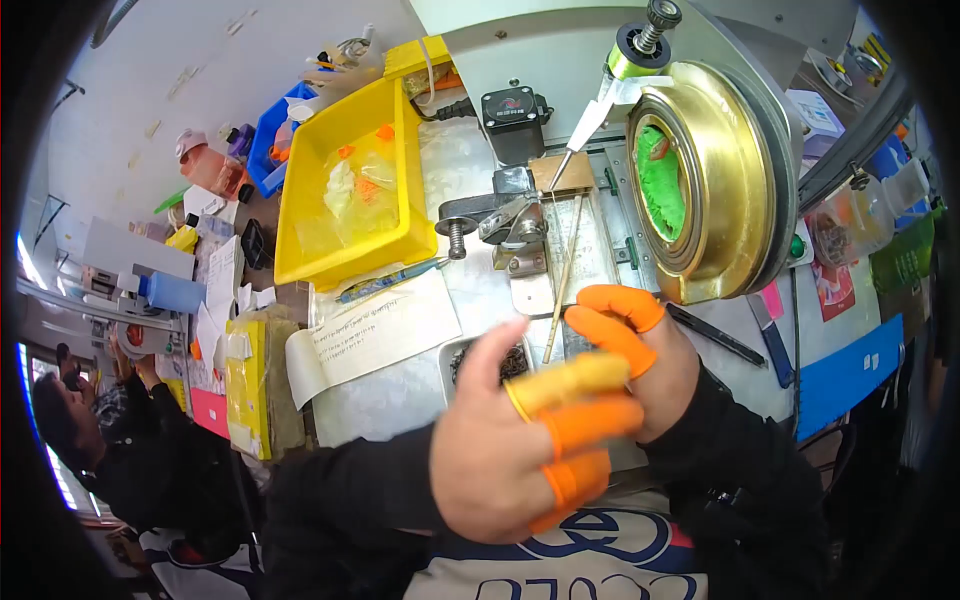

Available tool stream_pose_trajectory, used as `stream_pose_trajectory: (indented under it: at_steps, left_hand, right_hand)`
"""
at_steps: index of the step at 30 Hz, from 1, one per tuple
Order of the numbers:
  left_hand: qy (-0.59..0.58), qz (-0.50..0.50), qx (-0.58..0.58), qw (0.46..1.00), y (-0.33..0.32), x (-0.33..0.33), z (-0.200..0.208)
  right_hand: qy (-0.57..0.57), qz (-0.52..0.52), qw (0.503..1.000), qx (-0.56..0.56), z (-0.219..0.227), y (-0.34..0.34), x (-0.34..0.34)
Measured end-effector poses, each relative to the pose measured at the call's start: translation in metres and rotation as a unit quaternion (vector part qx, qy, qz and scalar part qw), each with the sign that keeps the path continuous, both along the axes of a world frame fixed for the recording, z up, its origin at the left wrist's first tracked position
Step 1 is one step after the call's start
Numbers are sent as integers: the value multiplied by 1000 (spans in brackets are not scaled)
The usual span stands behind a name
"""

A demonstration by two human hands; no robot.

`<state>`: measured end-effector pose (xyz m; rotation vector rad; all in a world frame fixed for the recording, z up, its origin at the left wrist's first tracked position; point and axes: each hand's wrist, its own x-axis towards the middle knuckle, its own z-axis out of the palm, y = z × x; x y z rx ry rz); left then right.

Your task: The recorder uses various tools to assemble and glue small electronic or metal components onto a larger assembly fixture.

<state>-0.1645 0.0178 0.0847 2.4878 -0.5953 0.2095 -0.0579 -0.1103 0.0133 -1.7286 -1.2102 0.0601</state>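
Note:
My left hand (520,440) is blurred by motion in front of my body. Its thumb stands up apart from the loosely stretched fingers, which wear a yellow finger cot (580,382) and orange finger cots (590,428). Right beside its fingertips is my right hand (665,365), with bent, closed fingers in orange cots. The left fingers partly hide the right fingertips, so whatever they hold is not visible. Just beyond the hands are a white tray (447,365) of small dark pieces, a thin wooden stick (565,280) and a metal clamp fixture (520,220).
A large brass-coloured wheel (715,180) with a green centre stands at the back right. A yellow bin (410,170) holds bags and orange bits. Nearby lie a handwritten sheet (385,330), a black pen (715,335) and a blue-handled knife (775,345). Another person (150,450) sits at left.

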Motion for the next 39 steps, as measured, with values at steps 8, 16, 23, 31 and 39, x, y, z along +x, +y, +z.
stream_pose_trajectory:
  at_steps: [8,16,23,31,39]
  left_hand:
    - [-83,-97,-93,987,13,6,-45]
    - [-100,-13,-250,963,41,7,-61]
    - [-165,-34,-178,969,33,6,-64]
    - [-178,-31,-197,964,34,7,-72]
    - [-164,-16,-208,964,35,9,-72]
  right_hand:
    - [-291,-15,943,-162,-5,20,15]
    - [-170,-28,985,18,-3,-11,8]
    - [-115,-45,992,6,4,-27,2]
    - [-149,45,981,115,29,-59,-18]
    - [-206,43,968,139,29,-42,-8]
